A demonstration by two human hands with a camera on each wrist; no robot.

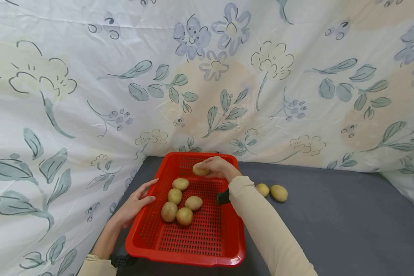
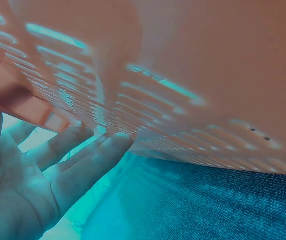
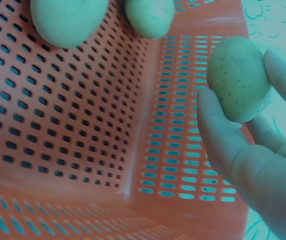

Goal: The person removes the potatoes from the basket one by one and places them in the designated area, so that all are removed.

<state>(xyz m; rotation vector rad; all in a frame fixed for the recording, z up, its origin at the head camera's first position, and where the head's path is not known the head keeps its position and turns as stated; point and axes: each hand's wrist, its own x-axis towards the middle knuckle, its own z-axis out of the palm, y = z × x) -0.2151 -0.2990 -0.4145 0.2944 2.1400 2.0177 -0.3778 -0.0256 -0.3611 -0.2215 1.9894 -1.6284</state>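
Observation:
A potato (image 1: 201,169) is pinched between the thumb and fingers of my right hand (image 1: 218,167), over the far end of a red slotted plastic basket (image 1: 189,260). In the right wrist view the same potato (image 3: 239,79) shows small dark specks, with the fingertips round its sides. Several potatoes lie inside the basket toward its left, one of them a round potato (image 1: 184,216) nearest me. My left hand (image 1: 132,206) rests against the basket's left side, thumb near the rim. Seen from the left wrist, its fingers (image 2: 90,167) reach out fairly straight along the slotted outer wall.
Two potatoes, one of them an oval potato (image 1: 279,193), lie on the dark grey tabletop (image 1: 334,214) to the right of the basket. A flowered cloth (image 1: 227,96) hangs behind the table and along its left side.

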